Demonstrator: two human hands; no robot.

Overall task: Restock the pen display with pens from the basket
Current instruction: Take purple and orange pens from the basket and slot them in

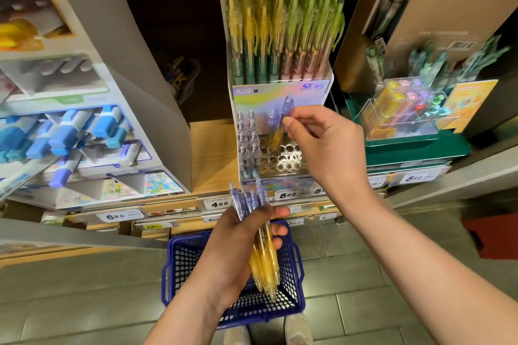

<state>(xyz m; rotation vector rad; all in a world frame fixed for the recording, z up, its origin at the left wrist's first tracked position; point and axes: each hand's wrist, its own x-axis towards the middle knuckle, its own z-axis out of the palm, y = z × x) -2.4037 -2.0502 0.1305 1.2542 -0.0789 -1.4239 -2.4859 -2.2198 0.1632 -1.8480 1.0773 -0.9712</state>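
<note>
As the left hand (246,244) grips purple-and-yellow plastic pens (262,249), the right hand (322,143) pinches 1 pen (286,109); lower it straight into the clear rack's (283,161) back-edge hole.

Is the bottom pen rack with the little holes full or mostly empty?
Mostly empty. The rack has pens only along its left side; most holes are bare. The right hand holds one pen above them.

Price tags (219,203); blurred, perhaps erasers (64,134).
</note>
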